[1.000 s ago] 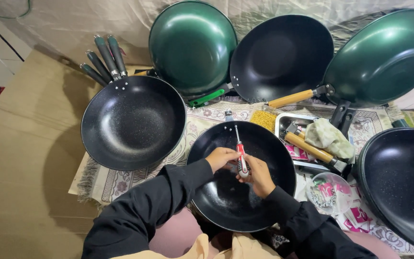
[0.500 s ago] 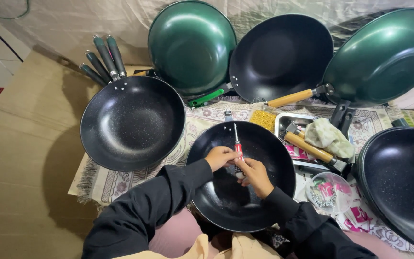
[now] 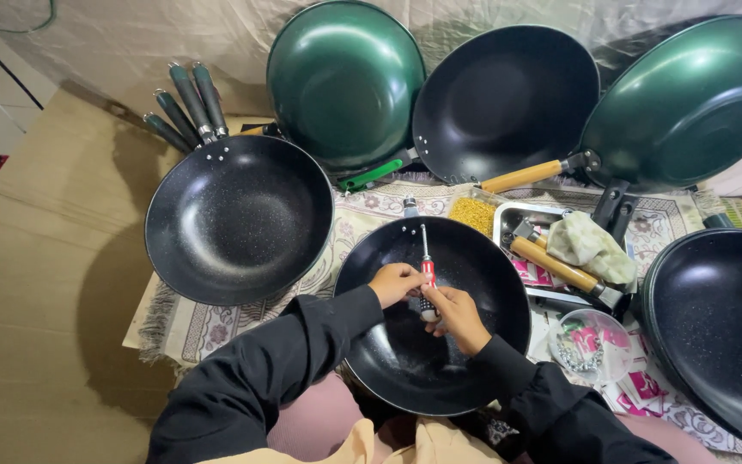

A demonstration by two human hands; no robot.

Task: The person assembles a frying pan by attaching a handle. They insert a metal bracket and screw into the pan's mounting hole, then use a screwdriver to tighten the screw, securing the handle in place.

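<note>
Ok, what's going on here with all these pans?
A person in black sleeves holds a red-handled screwdriver in both hands over a black pan in their lap. The left hand grips near the shaft, the right hand the handle end; its tip points at the pan's far rim. More black and green pans surround it, with a metal tray of wooden handles alongside.

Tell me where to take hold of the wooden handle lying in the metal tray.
Grip the wooden handle mid-length, coming from above: it lies flat and slanted in the metal tray, its middle bare, its upper side near a crumpled cloth, its lower end metal-capped.
</note>
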